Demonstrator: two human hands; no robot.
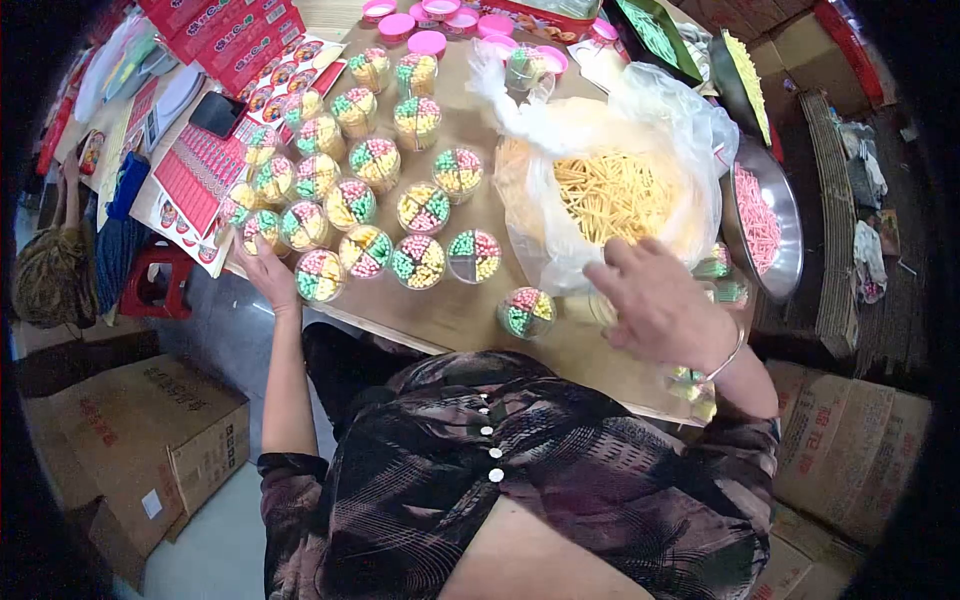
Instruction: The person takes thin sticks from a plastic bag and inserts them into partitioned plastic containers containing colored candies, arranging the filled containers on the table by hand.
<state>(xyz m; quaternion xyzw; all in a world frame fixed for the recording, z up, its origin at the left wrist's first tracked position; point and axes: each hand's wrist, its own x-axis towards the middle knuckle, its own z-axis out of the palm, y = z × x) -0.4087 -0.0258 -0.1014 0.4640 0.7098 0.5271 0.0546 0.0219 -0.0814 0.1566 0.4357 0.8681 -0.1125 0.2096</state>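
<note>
Yellow sticks [615,195] are heaped in a bag [520,215] on the desk [460,315]; gathering seems under way. Right hand [665,305] is held half-curled nearby, left hand [268,277] at a cup [262,228]; pinching cannot be told. Light grip probably needed.

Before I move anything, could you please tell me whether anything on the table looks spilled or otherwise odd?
One clear cup, rightmost of the large group to the left of the plastic bag, looks odd: its near-left section appears unfilled, while the other sections hold green, pink and yellow sticks. I see no obvious spill.
</note>
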